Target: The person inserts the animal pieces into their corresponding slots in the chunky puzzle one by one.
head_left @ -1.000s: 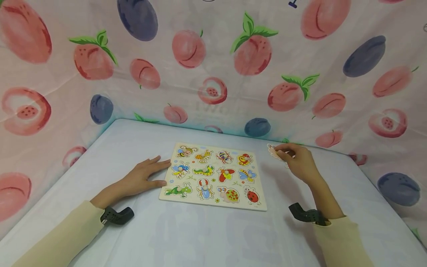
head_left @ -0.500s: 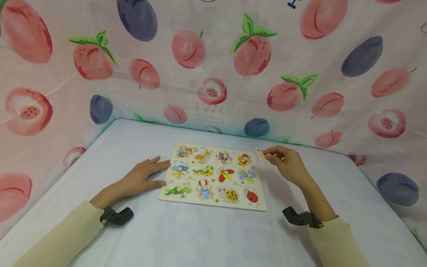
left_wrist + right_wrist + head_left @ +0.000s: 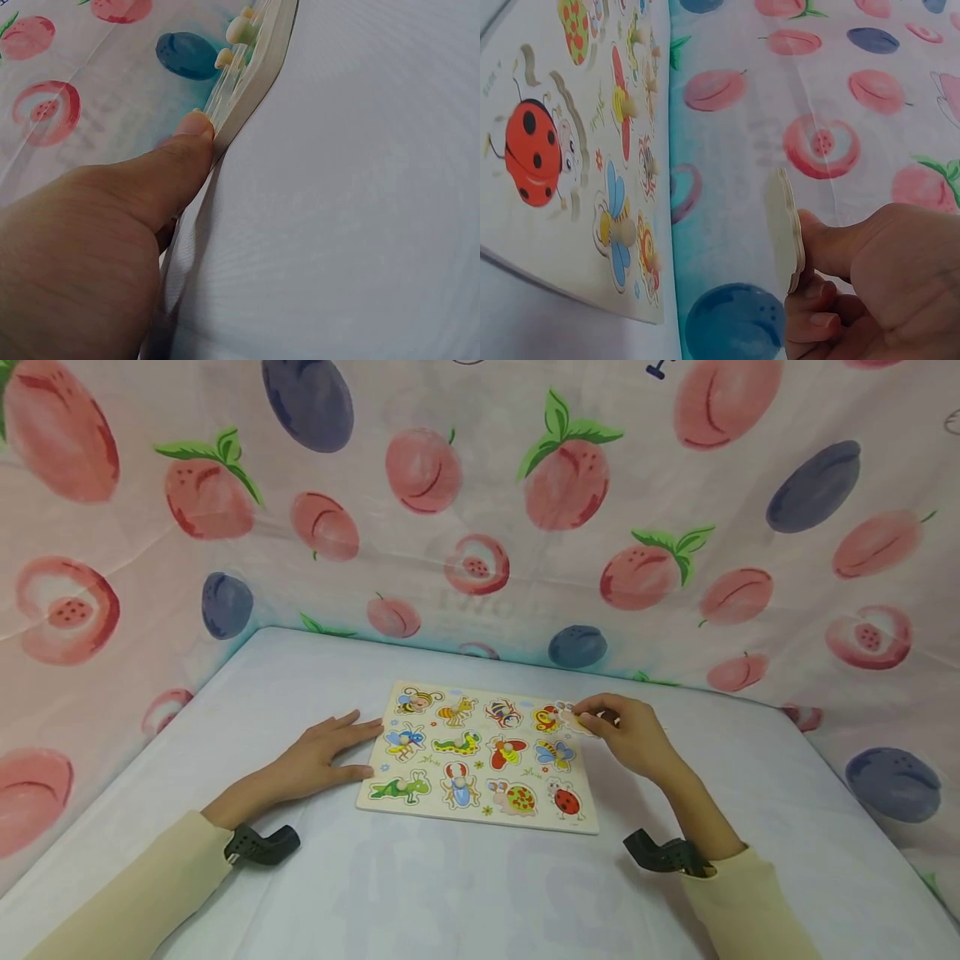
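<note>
A wooden knob puzzle board [image 3: 420, 810] with colourful insect pictures lies flat on the table. My left hand [image 3: 318, 760] rests at its left side, fingers spread and straight. In the left wrist view the thumb [image 3: 176, 161] touches the board's edge. My right hand [image 3: 637, 735] pinches a thin puzzle piece [image 3: 576, 722] between thumb and fingers, raised over the board's back right corner. The right wrist view shows the plain back of this piece [image 3: 784, 229], held on edge. Knobs stand up from most insects; the ladybug [image 3: 534, 154] and the snail [image 3: 517, 798] show flat pictures in their recesses.
A white cloth [image 3: 450, 893] covers the table. Behind and beside it hangs a curtain [image 3: 360, 443] printed with peaches and dark plums. Each wrist carries a black camera mount, the left mount [image 3: 262, 845] and the right mount [image 3: 667, 853].
My right hand has moved left with the puzzle piece, from beside the board to over its back right corner. The left hand and the board have stayed put.
</note>
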Action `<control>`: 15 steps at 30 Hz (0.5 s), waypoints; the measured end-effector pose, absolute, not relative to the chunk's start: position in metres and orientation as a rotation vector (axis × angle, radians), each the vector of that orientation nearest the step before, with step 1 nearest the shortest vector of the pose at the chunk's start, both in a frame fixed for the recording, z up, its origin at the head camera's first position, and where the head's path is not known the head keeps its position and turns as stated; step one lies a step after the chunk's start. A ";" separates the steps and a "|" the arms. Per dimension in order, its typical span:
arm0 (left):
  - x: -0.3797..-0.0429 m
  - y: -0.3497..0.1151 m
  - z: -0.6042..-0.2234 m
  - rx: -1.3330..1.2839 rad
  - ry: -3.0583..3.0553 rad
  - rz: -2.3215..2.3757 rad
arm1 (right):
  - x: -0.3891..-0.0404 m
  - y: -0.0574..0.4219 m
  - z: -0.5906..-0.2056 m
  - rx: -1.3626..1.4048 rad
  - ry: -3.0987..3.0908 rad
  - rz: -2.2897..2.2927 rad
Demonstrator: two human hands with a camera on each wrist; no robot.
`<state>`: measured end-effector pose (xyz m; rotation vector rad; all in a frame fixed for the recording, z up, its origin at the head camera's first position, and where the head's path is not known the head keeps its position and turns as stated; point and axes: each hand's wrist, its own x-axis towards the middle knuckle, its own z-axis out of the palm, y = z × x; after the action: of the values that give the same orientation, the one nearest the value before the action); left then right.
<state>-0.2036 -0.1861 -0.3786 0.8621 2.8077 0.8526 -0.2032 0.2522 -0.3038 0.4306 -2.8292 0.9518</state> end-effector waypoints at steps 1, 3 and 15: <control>-0.203 -0.186 -0.378 0.865 2.810 0.853 | -0.203 0.251 -0.304 0.435 -2.830 0.958; -0.203 -0.186 -0.378 0.871 2.810 0.857 | -0.203 0.247 -0.306 0.440 -2.836 0.956; -0.203 -0.186 -0.378 0.889 2.815 0.854 | -0.198 0.231 -0.310 0.513 -2.855 0.991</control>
<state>-0.2028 -0.1860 -0.3785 0.8894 2.8145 0.8539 -0.1982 0.2306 -0.3097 0.5130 -2.8551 0.9914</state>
